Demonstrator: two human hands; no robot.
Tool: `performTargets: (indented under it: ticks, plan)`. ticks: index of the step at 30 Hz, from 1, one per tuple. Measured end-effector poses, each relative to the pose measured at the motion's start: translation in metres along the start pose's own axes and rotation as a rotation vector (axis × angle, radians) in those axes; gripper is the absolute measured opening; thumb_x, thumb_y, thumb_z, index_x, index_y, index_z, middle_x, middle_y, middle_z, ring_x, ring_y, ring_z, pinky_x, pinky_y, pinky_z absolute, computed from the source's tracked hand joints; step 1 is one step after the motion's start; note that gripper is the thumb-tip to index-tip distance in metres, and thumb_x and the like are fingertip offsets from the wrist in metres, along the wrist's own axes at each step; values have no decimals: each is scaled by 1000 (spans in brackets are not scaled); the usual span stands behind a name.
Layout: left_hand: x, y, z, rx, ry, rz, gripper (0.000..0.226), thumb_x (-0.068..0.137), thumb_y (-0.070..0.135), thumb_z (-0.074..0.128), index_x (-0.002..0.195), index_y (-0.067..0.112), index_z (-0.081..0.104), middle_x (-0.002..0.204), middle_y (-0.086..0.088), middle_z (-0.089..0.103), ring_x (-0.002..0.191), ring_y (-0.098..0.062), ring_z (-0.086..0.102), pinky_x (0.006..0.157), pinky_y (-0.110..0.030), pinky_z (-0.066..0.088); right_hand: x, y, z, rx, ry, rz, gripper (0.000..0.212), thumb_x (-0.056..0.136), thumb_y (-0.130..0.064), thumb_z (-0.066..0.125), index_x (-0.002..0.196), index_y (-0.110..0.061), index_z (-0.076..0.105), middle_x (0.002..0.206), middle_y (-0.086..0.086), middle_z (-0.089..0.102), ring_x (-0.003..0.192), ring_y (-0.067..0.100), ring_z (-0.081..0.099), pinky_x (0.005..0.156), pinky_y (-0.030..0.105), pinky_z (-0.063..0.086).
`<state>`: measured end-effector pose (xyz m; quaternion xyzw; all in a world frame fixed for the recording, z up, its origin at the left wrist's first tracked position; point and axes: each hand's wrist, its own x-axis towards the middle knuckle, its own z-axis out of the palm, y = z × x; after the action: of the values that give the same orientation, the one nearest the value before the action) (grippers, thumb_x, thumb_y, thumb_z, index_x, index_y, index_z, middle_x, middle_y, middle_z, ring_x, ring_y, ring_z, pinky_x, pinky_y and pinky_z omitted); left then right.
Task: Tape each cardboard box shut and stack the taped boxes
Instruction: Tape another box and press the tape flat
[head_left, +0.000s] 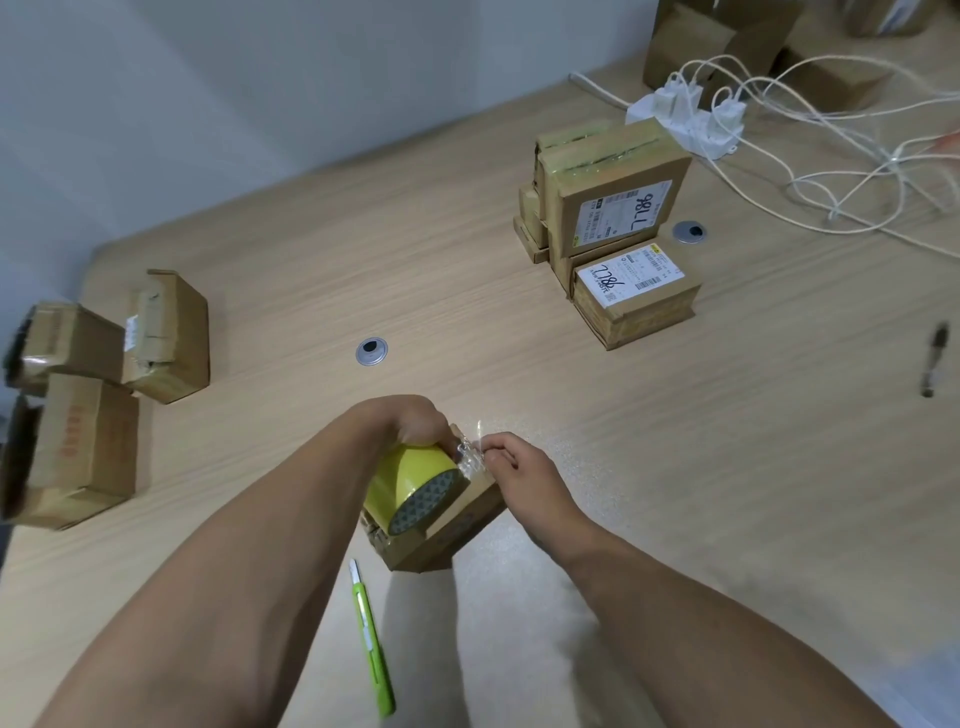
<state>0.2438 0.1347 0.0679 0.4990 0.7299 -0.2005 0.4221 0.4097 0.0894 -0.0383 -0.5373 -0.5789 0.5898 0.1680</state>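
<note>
My left hand grips a yellow tape roll from above, held against a small cardboard box on the wooden table. My right hand pinches the crinkled clear tape end beside the roll, over the box's top. Farther back on the right stands a stack of taped boxes with white labels. Three loose cardboard boxes sit at the table's left edge.
A green utility knife lies on the table just in front of the box. A pen lies at the right. A white power strip with chargers and tangled cables fills the far right, with more boxes behind it.
</note>
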Motion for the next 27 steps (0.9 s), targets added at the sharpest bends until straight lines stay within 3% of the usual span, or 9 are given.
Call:
performTargets:
  ticks: [4,7,10,14,18,20,23,25,27]
  plan:
    - [0,7,2,66,-10,-10,39,97,35,60,122,6,66,125,-13,57,103,-26,53,89,-32,43,2,-2,-3,194,-57,101,37,86,-49,41,105,-44,72,103,-17,75,102,9,70,101,54,50]
    - [4,6,0,71,-19,-24,29,96,34,62,109,9,65,113,-10,57,98,-25,54,86,-33,45,3,-10,-6,279,-70,118,49,86,-69,42,99,-35,74,101,-10,77,101,10,72,101,52,49]
    - [8,3,0,57,-20,-34,23,93,34,64,97,11,65,112,-11,61,95,-25,57,81,-34,45,11,-15,-4,162,-11,101,60,75,-80,45,96,-29,69,93,-6,75,94,21,72,97,56,51]
    - [1,6,1,108,-26,1,27,99,32,58,112,10,67,118,-13,57,107,-28,55,86,-31,42,23,-15,1,101,78,116,47,65,-73,43,80,-36,67,85,-20,73,87,20,71,92,54,54]
    - [-3,7,1,105,-32,3,31,100,32,56,118,10,68,130,-15,59,113,-29,56,89,-32,43,25,-17,7,69,128,162,36,70,-62,45,80,-34,65,80,-8,73,81,21,70,86,51,57]
    - [-5,8,1,114,-28,6,25,100,31,56,112,13,68,130,-16,59,106,-27,55,85,-31,43,26,-16,9,32,148,183,30,76,-56,48,73,-29,61,72,-5,68,72,19,63,80,48,55]
    - [-7,12,1,130,-26,5,34,101,31,55,124,8,66,130,-15,58,118,-30,56,87,-31,42,28,-13,13,-2,162,203,35,87,-50,56,59,-29,54,62,-7,56,66,19,52,69,41,47]
    - [-5,11,1,150,-33,8,36,102,32,53,127,9,65,132,-14,57,122,-30,54,91,-31,42,32,-11,14,-22,153,227,35,89,-49,59,62,-27,54,69,-9,59,71,19,57,75,37,49]
    - [-2,9,3,168,-44,2,38,102,34,52,131,12,64,136,-14,56,123,-30,53,98,-32,42,33,-11,12,-48,145,256,24,82,-54,63,86,-31,56,90,-9,64,87,20,63,85,42,55]
